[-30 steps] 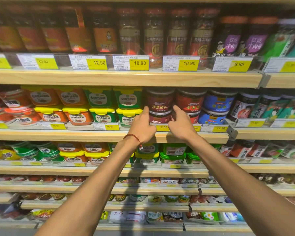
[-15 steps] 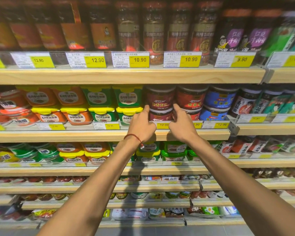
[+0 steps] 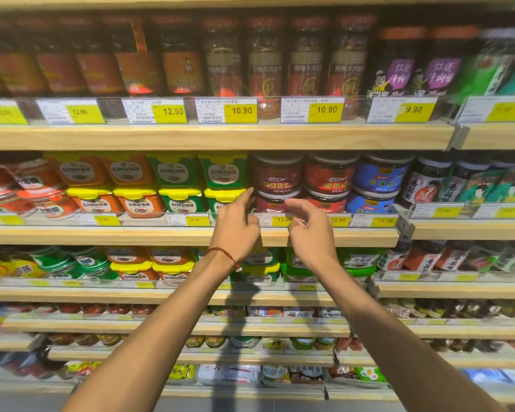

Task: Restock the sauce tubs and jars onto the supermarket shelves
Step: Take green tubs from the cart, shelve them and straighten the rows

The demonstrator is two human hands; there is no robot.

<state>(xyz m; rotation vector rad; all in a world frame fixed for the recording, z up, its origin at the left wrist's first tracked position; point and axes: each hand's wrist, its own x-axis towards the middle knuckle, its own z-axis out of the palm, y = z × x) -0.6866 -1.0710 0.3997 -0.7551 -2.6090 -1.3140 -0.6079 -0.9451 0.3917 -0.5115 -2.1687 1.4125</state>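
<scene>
On the second light-wood shelf board [image 3: 101, 234]: two squat, round dark-red sauce jars with pale lids stood stacked, the upper jar [image 3: 277, 176] on the lower jar [image 3: 272, 203], behind a clear rail with a yellow price tag [image 3: 281, 220] reading 12.00.
Left of the stack: green plastic tubs with yellow lids [image 3: 223, 173] sat in two tiers just beside the jars, with orange plastic tubs with yellow lids [image 3: 81, 171] further left.
Right of the stack: brighter red round jars [image 3: 329, 176], also stacked, then blue-labelled round jars [image 3: 379, 176].
Left hand [image 3: 235, 230]: raised before the stack's left edge, its index finger [image 3: 246, 195] stretched up towards the seam between the two jars and the other fingers loosely curled; it gripped nothing, and contact at the fingertip could not be told.
Right hand [image 3: 309, 233]: raised before the lower jar's right side, fingers loosely curved, thumb apart, nothing in it.
Hands to each other: near, with a narrow gap, not touching.
Left wrist: a thin red string bracelet [image 3: 225, 254].
Shelf above: tall dark glass jars with red and gold labels [image 3: 265, 72], blurred.
</scene>
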